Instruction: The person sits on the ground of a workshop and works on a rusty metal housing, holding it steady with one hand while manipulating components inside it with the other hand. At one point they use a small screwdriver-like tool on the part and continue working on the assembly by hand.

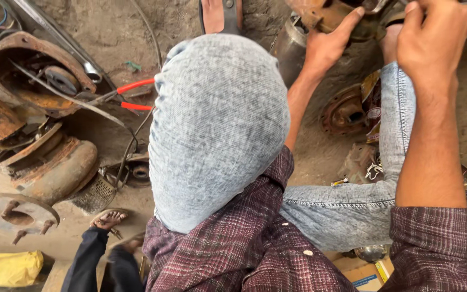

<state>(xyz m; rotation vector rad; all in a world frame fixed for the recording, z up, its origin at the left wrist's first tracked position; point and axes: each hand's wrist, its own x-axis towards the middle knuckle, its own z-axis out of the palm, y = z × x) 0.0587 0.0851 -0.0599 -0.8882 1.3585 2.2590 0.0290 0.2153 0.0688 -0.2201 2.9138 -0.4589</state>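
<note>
I see a rough repair workshop: a dirt floor (109,32), rusted pump housings (33,70) at upper left, a rusty flange (14,213) lower left, red-handled pliers (131,94) lying nearby.

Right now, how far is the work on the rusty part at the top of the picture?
Done: nothing can be confirmed; rusty housings lie loose on the ground. In hand: the left hand and the right hand both grip the rusty metal part, mostly cut off by the frame. Left: unclear; the red-handled pliers lie untouched.
</note>
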